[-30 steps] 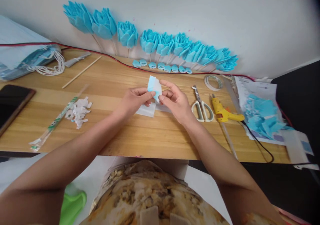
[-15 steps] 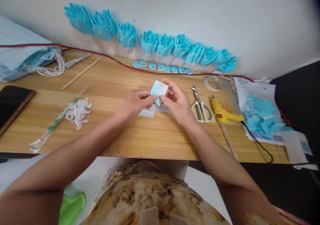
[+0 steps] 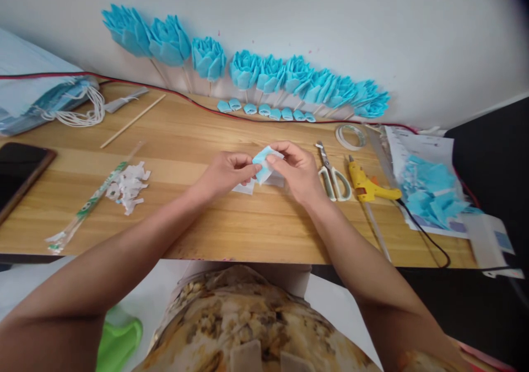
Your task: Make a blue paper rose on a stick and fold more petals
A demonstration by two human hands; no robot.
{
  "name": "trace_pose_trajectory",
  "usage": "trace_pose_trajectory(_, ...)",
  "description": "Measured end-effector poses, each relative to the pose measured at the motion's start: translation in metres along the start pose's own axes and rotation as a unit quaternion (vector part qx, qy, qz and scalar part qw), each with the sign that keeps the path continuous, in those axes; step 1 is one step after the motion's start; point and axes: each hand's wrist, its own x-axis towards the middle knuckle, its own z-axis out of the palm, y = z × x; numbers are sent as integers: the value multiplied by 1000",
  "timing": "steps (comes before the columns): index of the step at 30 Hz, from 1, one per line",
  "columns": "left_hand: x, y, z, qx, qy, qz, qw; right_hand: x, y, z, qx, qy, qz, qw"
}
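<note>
Both hands pinch a small blue-and-white piece of thin fabric (image 3: 262, 172) just above the wooden table. My left hand (image 3: 227, 172) has its thumb and fingertips closed on the left edge. My right hand (image 3: 296, 171) grips the piece at its upper right, thumb on top. White pieces of thin sheet (image 3: 244, 188) lie on the table below and partly behind the hands. Close to my right hand are scissors (image 3: 334, 180) with pale handles, and a yellow glue gun (image 3: 369, 186) with a glue stick in it.
Blue fabric flowers (image 3: 209, 58) on sticks lean along the wall, with several small blue rolls (image 3: 264, 109) before them. At left are a phone (image 3: 20, 173), a wooden stick (image 3: 133, 120) and white scraps (image 3: 129, 187). A tape roll (image 3: 350, 137) and blue cut pieces (image 3: 433, 193) lie right.
The fabric piece has been turned and tilted between my fingers. My right thumb has shifted up onto its upper part. My left hand still pinches its left side.
</note>
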Motion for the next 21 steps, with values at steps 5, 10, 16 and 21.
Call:
trace_pose_trajectory(5,-1,0,-1,-7,-3,8,1000,0,-5,-3,-56,-12,-65,996)
trace_pose_trajectory(10,-1,0,-3,-19,-8,17,1000,2,-8,-8,-76,-51,-89,992)
trace_pose_trajectory(16,-1,1,-3,-33,-21,21,999,3,-8,-11,-82,-65,-106,989)
trace_pose_trajectory(21,-1,2,-3,-38,-33,27,998,3,-9,-11,-105,-61,-106,987)
